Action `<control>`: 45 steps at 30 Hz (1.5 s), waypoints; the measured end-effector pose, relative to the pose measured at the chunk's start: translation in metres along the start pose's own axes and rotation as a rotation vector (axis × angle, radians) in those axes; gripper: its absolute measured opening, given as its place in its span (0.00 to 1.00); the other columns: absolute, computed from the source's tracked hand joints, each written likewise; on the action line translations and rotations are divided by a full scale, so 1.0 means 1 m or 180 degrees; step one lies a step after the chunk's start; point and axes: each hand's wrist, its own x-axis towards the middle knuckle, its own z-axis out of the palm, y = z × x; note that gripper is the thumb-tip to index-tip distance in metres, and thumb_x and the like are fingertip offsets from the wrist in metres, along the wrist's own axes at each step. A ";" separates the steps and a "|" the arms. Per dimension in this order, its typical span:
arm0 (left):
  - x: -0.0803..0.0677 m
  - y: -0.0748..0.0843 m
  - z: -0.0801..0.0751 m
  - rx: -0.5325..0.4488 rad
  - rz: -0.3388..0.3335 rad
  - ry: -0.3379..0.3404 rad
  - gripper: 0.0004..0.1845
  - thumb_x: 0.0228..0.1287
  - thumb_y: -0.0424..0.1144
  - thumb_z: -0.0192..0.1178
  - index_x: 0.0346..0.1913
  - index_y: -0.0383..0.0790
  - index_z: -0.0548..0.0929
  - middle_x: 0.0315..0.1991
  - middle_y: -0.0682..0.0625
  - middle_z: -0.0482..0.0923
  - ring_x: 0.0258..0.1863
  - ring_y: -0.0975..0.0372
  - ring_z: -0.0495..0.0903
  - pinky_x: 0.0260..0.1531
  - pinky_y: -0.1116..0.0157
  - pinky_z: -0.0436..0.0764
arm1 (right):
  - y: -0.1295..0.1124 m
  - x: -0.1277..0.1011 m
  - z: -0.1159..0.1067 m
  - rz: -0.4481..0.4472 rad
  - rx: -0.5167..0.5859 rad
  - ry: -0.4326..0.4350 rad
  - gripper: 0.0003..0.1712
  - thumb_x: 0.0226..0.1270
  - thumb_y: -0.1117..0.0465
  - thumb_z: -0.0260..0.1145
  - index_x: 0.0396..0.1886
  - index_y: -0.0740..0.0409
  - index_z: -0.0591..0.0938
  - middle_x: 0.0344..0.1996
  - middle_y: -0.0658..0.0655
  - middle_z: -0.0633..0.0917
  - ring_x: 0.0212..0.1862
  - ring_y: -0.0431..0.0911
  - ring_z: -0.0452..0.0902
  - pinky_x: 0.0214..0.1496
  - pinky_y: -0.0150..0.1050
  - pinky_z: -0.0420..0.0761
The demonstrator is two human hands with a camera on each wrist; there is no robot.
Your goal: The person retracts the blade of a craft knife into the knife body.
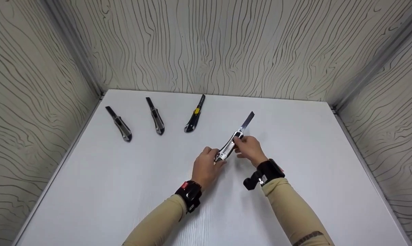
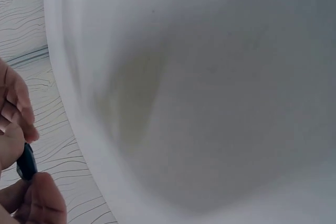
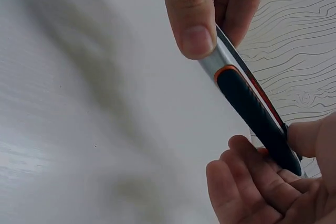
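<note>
Head, knife (image 1: 228,147): tilted over the table (image 1: 294,143), blade (image 1: 247,121) out.
Head, left hand (image 1: 206,167): grips the knife's rear.
Head, right hand (image 1: 249,149): pinches near the blade.
Left wrist, knife: dark part among fingers (image 2: 48,198).
Right wrist, knife: slants between both hands.

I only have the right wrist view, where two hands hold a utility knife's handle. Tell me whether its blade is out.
Observer: Yes, the head view shows the blade extended from the held knife.
Operator: Say which hand is nearer the blade.
Observer: The right hand is.
Operator: Report any other knives.
Observer: The head view shows three more knives lying on the white table, left of the held one.
</note>
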 end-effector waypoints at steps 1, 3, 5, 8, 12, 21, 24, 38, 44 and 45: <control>0.000 0.000 0.001 0.0013 -0.0007 -0.0005 0.21 0.52 0.48 0.73 0.47 0.43 0.84 0.36 0.54 0.76 0.31 0.65 0.75 0.32 0.69 0.77 | 0.001 0.000 0.000 0.0005 0.0045 -0.0005 0.22 0.74 0.53 0.57 0.47 0.71 0.78 0.35 0.59 0.85 0.39 0.50 0.83 0.37 0.37 0.86; -0.001 0.001 0.002 0.0025 -0.0020 -0.0014 0.21 0.52 0.48 0.73 0.47 0.43 0.84 0.36 0.53 0.77 0.31 0.65 0.76 0.32 0.69 0.77 | 0.002 0.001 0.000 0.0036 0.0110 -0.0018 0.22 0.74 0.53 0.57 0.48 0.71 0.78 0.33 0.58 0.84 0.37 0.47 0.82 0.37 0.37 0.87; -0.001 0.001 0.003 0.0017 -0.0041 -0.0039 0.21 0.52 0.48 0.73 0.47 0.43 0.83 0.37 0.53 0.77 0.31 0.65 0.76 0.32 0.69 0.78 | 0.003 0.002 0.000 0.0064 0.0155 -0.0063 0.22 0.74 0.53 0.56 0.49 0.72 0.78 0.33 0.57 0.83 0.37 0.45 0.81 0.39 0.38 0.87; -0.002 0.001 0.002 -0.0020 -0.0073 -0.0088 0.21 0.53 0.48 0.73 0.47 0.43 0.83 0.38 0.53 0.77 0.33 0.64 0.77 0.34 0.68 0.78 | 0.005 0.004 -0.001 0.0097 0.0260 -0.0178 0.22 0.75 0.54 0.55 0.50 0.71 0.77 0.35 0.58 0.84 0.36 0.43 0.81 0.41 0.38 0.87; -0.003 0.002 0.000 0.0002 -0.0098 -0.0181 0.21 0.53 0.47 0.73 0.48 0.44 0.81 0.41 0.53 0.77 0.34 0.64 0.78 0.35 0.68 0.79 | 0.006 0.006 -0.001 0.0044 0.0312 -0.0345 0.22 0.77 0.54 0.53 0.51 0.72 0.77 0.36 0.59 0.85 0.36 0.42 0.82 0.42 0.38 0.87; -0.001 0.002 -0.004 -0.0451 -0.0342 -0.0974 0.30 0.63 0.53 0.64 0.64 0.44 0.71 0.48 0.52 0.78 0.39 0.64 0.79 0.39 0.66 0.80 | 0.005 0.004 0.000 -0.0050 0.0095 -0.0506 0.21 0.77 0.55 0.51 0.52 0.70 0.77 0.41 0.62 0.85 0.39 0.44 0.83 0.46 0.41 0.86; 0.001 -0.001 -0.007 -0.0875 -0.0478 -0.1220 0.26 0.73 0.53 0.52 0.65 0.41 0.71 0.46 0.49 0.82 0.37 0.64 0.81 0.37 0.66 0.80 | 0.005 0.004 -0.002 -0.0062 0.0049 -0.0509 0.20 0.77 0.56 0.52 0.51 0.70 0.77 0.41 0.62 0.85 0.40 0.45 0.83 0.46 0.42 0.86; 0.004 -0.008 -0.004 -0.2230 -0.0891 -0.1809 0.18 0.75 0.36 0.48 0.60 0.31 0.76 0.41 0.39 0.84 0.40 0.44 0.85 0.35 0.58 0.87 | 0.009 0.006 -0.004 -0.0179 -0.0020 -0.0624 0.19 0.77 0.56 0.52 0.51 0.70 0.77 0.35 0.58 0.84 0.38 0.44 0.82 0.46 0.43 0.86; 0.004 -0.008 -0.001 -0.2240 -0.0894 -0.1672 0.18 0.71 0.33 0.53 0.60 0.29 0.76 0.40 0.38 0.86 0.39 0.44 0.86 0.37 0.56 0.87 | 0.009 0.007 -0.004 -0.0202 0.0021 -0.0667 0.20 0.77 0.55 0.53 0.50 0.70 0.76 0.35 0.57 0.85 0.39 0.43 0.82 0.48 0.45 0.86; 0.004 -0.008 -0.001 -0.2242 -0.0913 -0.1648 0.18 0.71 0.34 0.53 0.59 0.29 0.77 0.41 0.39 0.86 0.39 0.45 0.86 0.37 0.56 0.87 | 0.008 0.007 -0.004 -0.0194 0.0032 -0.0668 0.20 0.77 0.55 0.53 0.49 0.70 0.76 0.34 0.57 0.85 0.39 0.43 0.83 0.47 0.45 0.86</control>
